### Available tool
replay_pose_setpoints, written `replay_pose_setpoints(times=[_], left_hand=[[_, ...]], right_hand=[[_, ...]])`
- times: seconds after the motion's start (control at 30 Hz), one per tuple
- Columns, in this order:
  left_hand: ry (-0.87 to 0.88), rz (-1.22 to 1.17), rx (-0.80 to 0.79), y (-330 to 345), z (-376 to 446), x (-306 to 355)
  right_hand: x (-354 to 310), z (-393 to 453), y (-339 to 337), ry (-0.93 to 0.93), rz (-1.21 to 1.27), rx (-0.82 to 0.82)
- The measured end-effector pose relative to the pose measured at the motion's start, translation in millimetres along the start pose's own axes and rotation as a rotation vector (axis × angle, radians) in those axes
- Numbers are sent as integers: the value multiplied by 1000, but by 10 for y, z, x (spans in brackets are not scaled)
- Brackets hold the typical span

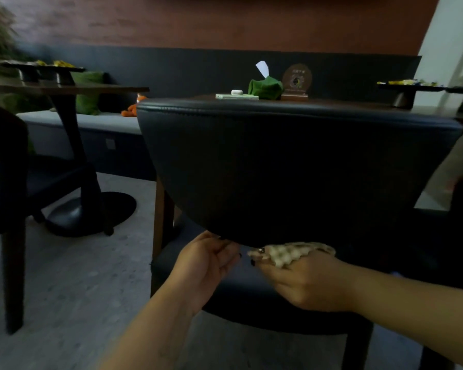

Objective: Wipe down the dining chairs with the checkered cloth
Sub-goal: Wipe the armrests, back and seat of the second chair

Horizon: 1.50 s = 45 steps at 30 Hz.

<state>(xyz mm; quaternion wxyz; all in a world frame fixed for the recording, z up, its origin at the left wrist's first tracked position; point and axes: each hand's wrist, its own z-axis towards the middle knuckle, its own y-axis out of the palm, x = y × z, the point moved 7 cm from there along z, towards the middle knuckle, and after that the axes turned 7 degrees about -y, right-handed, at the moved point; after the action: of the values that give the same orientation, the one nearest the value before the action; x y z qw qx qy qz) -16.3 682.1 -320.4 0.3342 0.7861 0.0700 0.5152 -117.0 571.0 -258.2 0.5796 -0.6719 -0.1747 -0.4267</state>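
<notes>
The checkered cloth (292,253) is bunched against the bottom edge of the dining chair's backrest (292,166), just above the seat (251,295). The right hand (305,284) holds it there, fingers curled over the beige weave and the thumb tucked beneath, so the cloth is pressed to the dark leather where the backrest curves under. The left hand (206,265) is just beside the cloth, at the same lower edge; its fingers are bent and their tips touch the underside of the padding, though it is hard to tell whether they pinch the leather or only rest on it. Both forearms reach up from the lower edge of the view.

The backrest is wide, rounded and black, with a stitched seam along its top. A brown wooden leg (159,220) stands to the left of the backrest.

Behind the backrest a worktop (358,104) carries a green tissue holder (265,86) with a white sheet sticking up, a round brown sign (296,81) on a stand, and a flat pale object with a small white piece on it. Left of the backrest stands a second worktop (64,89) on a black pedestal, with a grey bench (91,121) and a green cushion (88,92) beyond it. Another dark chair (8,182) sits at the far left.
</notes>
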Motion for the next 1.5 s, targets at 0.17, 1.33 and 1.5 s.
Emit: replay_pose_setpoints(times=[0.17, 1.33, 1.5], left_hand=[[-5, 6, 59, 0, 34, 21], [19, -12, 11, -104, 6, 214], [65, -16, 32, -270, 88, 269]], right_hand=[[602, 229, -951, 152, 50, 428], [-17, 554, 56, -135, -280, -320], [693, 951, -1012, 164, -143, 249]])
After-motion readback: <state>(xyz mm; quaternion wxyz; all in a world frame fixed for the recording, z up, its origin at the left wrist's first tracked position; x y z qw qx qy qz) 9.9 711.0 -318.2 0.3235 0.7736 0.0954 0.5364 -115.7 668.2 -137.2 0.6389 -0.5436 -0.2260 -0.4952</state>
